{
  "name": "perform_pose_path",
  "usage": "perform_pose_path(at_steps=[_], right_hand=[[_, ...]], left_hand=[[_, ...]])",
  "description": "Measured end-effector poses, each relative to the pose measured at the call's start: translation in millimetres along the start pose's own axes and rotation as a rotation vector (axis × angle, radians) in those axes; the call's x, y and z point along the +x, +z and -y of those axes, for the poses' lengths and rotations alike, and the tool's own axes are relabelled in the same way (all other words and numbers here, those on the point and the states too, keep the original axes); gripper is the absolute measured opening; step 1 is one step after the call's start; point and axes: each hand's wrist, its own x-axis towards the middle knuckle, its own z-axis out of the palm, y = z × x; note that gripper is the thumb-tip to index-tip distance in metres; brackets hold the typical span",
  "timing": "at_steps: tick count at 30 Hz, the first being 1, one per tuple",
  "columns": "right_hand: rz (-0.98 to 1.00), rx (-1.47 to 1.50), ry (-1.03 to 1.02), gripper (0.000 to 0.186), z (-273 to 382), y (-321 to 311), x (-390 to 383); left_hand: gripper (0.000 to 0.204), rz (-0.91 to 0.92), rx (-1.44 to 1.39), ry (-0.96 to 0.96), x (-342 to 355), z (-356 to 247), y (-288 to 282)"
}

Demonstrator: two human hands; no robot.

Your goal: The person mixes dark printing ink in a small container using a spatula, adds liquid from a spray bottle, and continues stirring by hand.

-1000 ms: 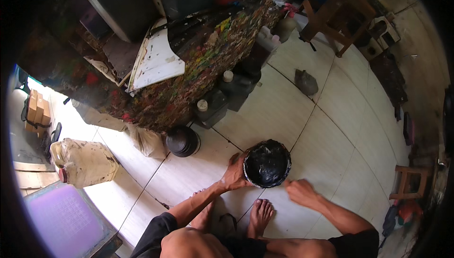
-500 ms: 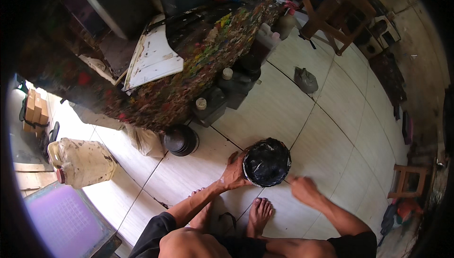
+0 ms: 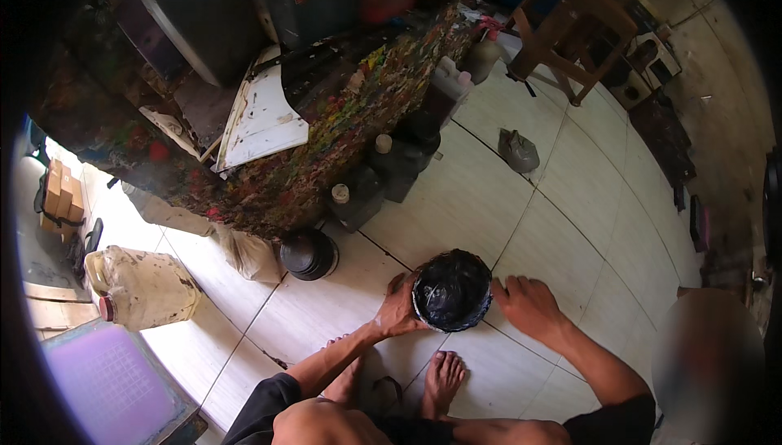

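A round black tub [image 3: 453,290] is held above the tiled floor in front of my feet. Dark, shiny, crumpled plastic shows across its top, with whitish marks along the rim. My left hand [image 3: 399,308] grips the tub's left side, its fingers partly hidden behind the wall. At the right rim is my right hand [image 3: 531,308], fingers curled and drawn together. Its fingertips meet the edge of the tub, and what lies between them is too small to make out.
A black lidded pot [image 3: 309,256] and several dark jugs [image 3: 358,196] stand along the paint-crusted table [image 3: 326,131]. On the left are a stained jerrycan [image 3: 145,286] and a framed purple screen [image 3: 110,372]. Farther off lie a grey plastic bag [image 3: 519,152] and a brown stool [image 3: 570,33]. Something blurred [image 3: 709,363] fills the lower right.
My right hand has moved up to the tub's rim from slightly below and apart from it. The plastic on top looks more sunken. My left hand keeps its hold.
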Motion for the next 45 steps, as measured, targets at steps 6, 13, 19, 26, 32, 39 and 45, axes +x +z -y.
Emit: perform_pose_path(at_steps=[6,13,19,26,32,39,45], right_hand=[[0.361,0.318,0.066,0.020,9,59,-11],[0.070,0.193,-0.013,0.027,17,-37,-25],[-0.234,-0.104,-0.358,0.029,-18,-23,31],[0.319,0.255,-0.028,0.021,-71,66,-11],[0.387,1.323,0.415,0.023,41,118,-61],[0.156,2.472,0.899,0.021,80,69,-19],[-0.035,3.171,0.783,0.019,53,97,-52]], left_hand=[[0.114,-0.006,-0.083,0.110,9,-26,-35],[0.117,-0.080,-0.027,0.221,3,-11,-23],[0.114,-0.004,-0.162,0.058,17,-10,-12],[0.108,-0.116,-0.065,0.171,14,-34,-32],[0.110,-0.072,-0.118,0.064,7,-23,-22],[0.111,-0.114,-0.125,0.088,7,-35,-24],[0.110,-0.078,-0.079,0.062,2,-24,-18]])
